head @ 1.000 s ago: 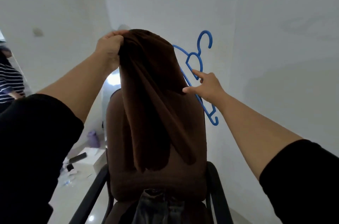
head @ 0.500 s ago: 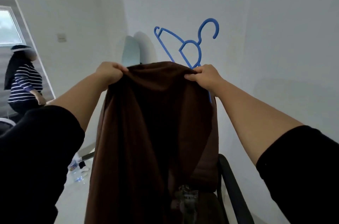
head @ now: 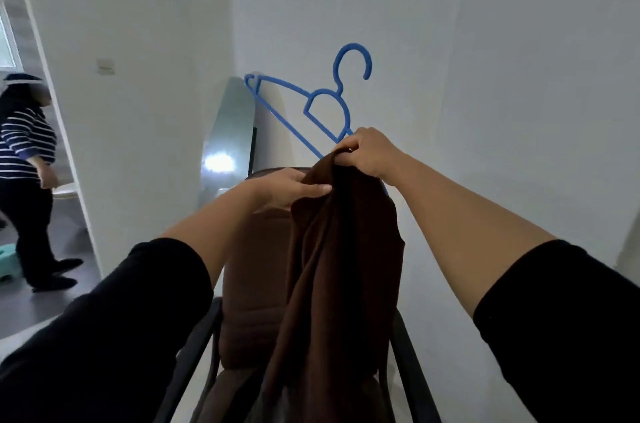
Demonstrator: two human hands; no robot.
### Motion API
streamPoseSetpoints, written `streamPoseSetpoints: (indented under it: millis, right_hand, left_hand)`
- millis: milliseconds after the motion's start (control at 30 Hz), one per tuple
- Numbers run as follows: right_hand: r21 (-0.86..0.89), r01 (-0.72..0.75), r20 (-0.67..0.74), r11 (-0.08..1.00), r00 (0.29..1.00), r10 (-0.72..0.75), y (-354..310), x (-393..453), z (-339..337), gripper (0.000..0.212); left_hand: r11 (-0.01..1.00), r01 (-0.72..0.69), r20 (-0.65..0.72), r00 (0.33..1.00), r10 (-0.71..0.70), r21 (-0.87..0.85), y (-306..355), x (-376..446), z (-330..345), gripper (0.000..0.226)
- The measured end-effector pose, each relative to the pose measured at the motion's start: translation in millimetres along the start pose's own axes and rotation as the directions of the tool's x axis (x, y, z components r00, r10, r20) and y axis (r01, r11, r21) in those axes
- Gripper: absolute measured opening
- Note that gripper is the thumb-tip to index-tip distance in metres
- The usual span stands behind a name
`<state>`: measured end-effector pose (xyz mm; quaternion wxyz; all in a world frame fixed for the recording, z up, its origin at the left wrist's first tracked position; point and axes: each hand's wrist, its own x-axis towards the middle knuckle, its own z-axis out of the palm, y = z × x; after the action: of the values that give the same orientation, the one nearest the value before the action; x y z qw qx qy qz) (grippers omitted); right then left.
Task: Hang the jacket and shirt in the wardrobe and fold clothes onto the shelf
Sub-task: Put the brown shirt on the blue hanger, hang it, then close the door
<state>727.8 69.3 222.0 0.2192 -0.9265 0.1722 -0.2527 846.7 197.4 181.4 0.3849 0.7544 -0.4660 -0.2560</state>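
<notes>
A dark brown garment (head: 332, 270) hangs bunched in front of me, over a brown padded chair (head: 256, 284). My right hand (head: 367, 152) grips the garment's top edge together with a blue plastic hanger (head: 325, 104), whose hook points up against the white wall. The hanger's lower end is hidden behind the cloth and my hand. My left hand (head: 287, 188) touches the garment just below and to the left, fingers laid on a fold of it.
The chair has black armrests (head: 194, 353) and more clothes heaped on its seat. A leaning mirror (head: 228, 138) stands in the corner behind it. A person in a striped top (head: 27, 145) stands in the doorway at left. White walls close in ahead and to the right.
My hands have come together: the garment, spread wide between them before, is now gathered at my right hand. The left hand slid right along the top edge. The hanger has tilted.
</notes>
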Motion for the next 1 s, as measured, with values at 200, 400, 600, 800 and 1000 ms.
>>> streamPoseSetpoints:
  millis: [200,400,600,800,1000]
  right_hand:
    - [0.083,-0.109,-0.179,0.991,0.976,0.122,15.9,-5.3,-14.3,0.032]
    - [0.16,-0.13,-0.1,0.979,0.984,0.147,29.0,-25.5,-30.0,0.054]
    - [0.116,-0.106,-0.17,0.988,0.977,0.125,39.7,-35.5,-36.5,0.06]
    - [0.058,-0.096,-0.187,0.994,0.977,0.105,39.1,-37.9,-31.5,0.052]
    - [0.007,-0.099,-0.243,0.995,0.965,0.098,33.9,-35.3,-32.5,0.022]
  left_hand:
    - [0.92,0.017,-0.318,0.936,-0.153,-0.392,28.0,25.1,34.4,0.03]
    - [0.669,-0.103,-0.381,0.88,-0.284,-0.736,68.4,45.3,47.2,0.048]
    - [0.581,-0.169,-0.376,0.89,-0.257,-0.796,102.7,38.6,58.9,0.061]
    - [0.519,-0.12,-0.339,0.873,-0.351,-0.847,113.3,33.5,58.9,0.04]
    - [0.742,-0.058,-0.335,0.914,-0.23,-0.668,108.7,22.7,52.0,0.025]
